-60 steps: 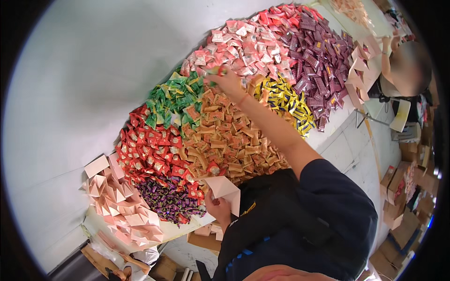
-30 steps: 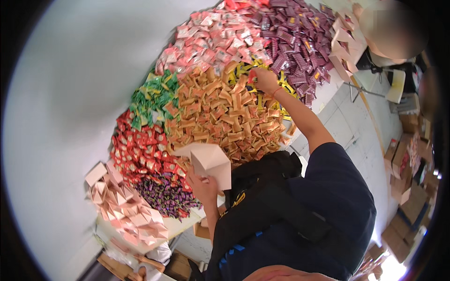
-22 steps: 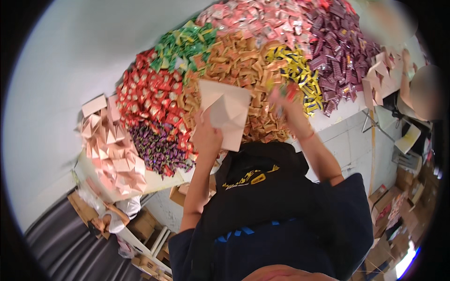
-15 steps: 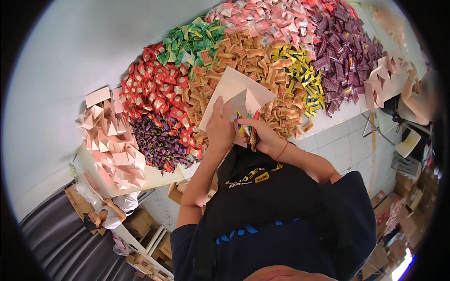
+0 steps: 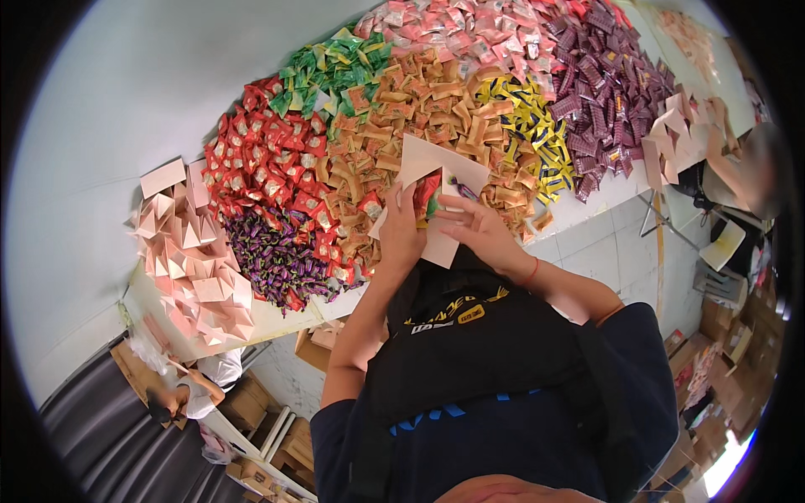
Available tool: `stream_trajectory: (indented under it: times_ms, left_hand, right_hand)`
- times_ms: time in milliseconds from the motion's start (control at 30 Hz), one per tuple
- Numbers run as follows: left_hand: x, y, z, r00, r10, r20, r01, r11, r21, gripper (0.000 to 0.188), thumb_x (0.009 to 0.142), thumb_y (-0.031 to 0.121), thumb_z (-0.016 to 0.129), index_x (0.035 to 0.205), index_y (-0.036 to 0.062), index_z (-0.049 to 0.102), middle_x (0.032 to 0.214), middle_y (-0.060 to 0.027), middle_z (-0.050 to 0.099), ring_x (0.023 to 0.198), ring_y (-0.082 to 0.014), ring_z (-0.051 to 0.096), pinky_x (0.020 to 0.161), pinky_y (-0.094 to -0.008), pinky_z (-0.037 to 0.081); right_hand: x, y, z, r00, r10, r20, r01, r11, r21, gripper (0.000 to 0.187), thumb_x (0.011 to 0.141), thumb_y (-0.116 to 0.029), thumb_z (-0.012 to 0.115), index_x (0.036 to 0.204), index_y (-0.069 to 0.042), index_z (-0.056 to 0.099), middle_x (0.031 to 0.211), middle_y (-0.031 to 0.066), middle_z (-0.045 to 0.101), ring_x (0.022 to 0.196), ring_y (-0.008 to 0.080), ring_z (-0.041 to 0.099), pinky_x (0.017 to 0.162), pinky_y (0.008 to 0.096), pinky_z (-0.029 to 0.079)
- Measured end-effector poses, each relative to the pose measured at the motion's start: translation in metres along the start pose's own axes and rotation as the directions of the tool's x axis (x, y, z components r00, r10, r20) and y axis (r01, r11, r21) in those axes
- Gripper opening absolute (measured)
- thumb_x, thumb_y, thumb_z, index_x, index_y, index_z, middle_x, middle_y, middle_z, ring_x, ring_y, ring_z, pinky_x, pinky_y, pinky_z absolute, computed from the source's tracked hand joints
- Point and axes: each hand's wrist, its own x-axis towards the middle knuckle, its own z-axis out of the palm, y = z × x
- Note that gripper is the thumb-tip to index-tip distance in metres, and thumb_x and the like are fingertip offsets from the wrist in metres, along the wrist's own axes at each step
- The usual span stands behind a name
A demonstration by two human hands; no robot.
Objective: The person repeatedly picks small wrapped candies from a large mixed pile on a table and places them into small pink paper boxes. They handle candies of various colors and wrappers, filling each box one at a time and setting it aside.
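1. Several heaps of wrapped sweets (image 5: 432, 109) were spread beyond the hands; their wrapper print was too small to be read.
2. Yellow and white lettering was borne by the black apron (image 5: 478, 360).
3. The pale pink carton (image 5: 426, 154) was held open before the apron; no print was visible.
4. It was gripped by the left hand (image 5: 404, 230); the right hand (image 5: 484, 233) was loosely spread, fingers over its mouth.
5. Red, green and purple sweets (image 5: 429, 194) lay there, probably best nudged clear of the flaps.

Candy heaps (image 5: 419, 105) on table (image 5: 587, 213), boxes (image 5: 197, 268) left and right, sweets (image 5: 429, 191) in carton (image 5: 432, 155) between left hand (image 5: 404, 230) and right hand (image 5: 486, 235).
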Motion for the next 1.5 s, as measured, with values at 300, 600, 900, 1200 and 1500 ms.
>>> stream_trajectory:
  times_ms: [300,600,900,1200,1500]
  left_hand:
    - [0.007,0.005,0.014,0.999,-0.051,-0.007,0.051,0.999,-0.013,0.071,0.068,-0.005,0.062,0.134,0.0075,0.039,0.133,-0.0187,0.036,0.102,-0.0416,0.056,0.076,-0.0437,0.052]
    - [0.018,-0.024,0.029,0.971,-0.205,-0.126,0.201,0.979,-0.041,0.068,0.071,-0.002,0.061,0.134,0.0071,0.039,0.137,-0.019,0.035,0.106,-0.0404,0.056,0.083,-0.0432,0.05]
    - [0.008,-0.039,0.01,0.986,-0.091,-0.142,0.085,0.995,-0.049,0.058,0.071,-0.006,0.055,0.127,0.0063,0.048,0.134,-0.0198,0.043,0.118,-0.0402,0.05,0.095,-0.041,0.044]
    - [0.008,-0.026,-0.007,0.993,-0.084,-0.082,0.083,0.996,-0.013,0.061,0.07,-0.009,0.049,0.129,0.0052,0.045,0.136,-0.0168,0.044,0.117,-0.0402,0.05,0.091,-0.0426,0.046]
    - [0.027,0.021,-0.007,1.0,-0.016,-0.024,0.012,0.989,-0.151,0.059,0.07,-0.011,0.046,0.127,0.005,0.046,0.135,-0.0171,0.045,0.119,-0.0402,0.048,0.094,-0.0435,0.044]
  right_hand:
    - [0.041,0.023,-0.074,0.829,-0.559,0.01,0.239,0.338,-0.91,0.023,0.08,-0.008,0.07,0.102,-0.005,0.064,0.091,0.0092,0.06,0.072,0.0215,0.062,0.063,0.0312,0.049]
    - [0.077,0.071,-0.106,0.825,-0.527,-0.205,0.253,0.668,-0.699,0.016,0.082,-0.003,0.063,0.097,-0.004,0.068,0.088,0.0086,0.067,0.075,0.0179,0.066,0.067,0.0285,0.054]
    - [0.027,0.105,-0.16,0.965,-0.261,0.025,0.119,0.351,-0.929,0.019,0.078,-0.018,0.07,0.094,-0.007,0.067,0.09,0.0108,0.065,0.079,0.0262,0.065,0.07,0.035,0.053]
    - [0.041,0.08,-0.123,0.894,-0.401,-0.199,0.108,0.624,-0.774,0.019,0.082,-0.013,0.07,0.099,-0.007,0.066,0.096,0.0084,0.066,0.075,0.0179,0.065,0.062,0.0288,0.051]
    - [0.065,0.001,-0.026,0.781,-0.484,0.394,0.443,-0.015,-0.896,0.02,0.079,-0.013,0.064,0.098,-0.01,0.064,0.079,0.0029,0.064,0.069,0.0221,0.061,0.061,0.034,0.049]
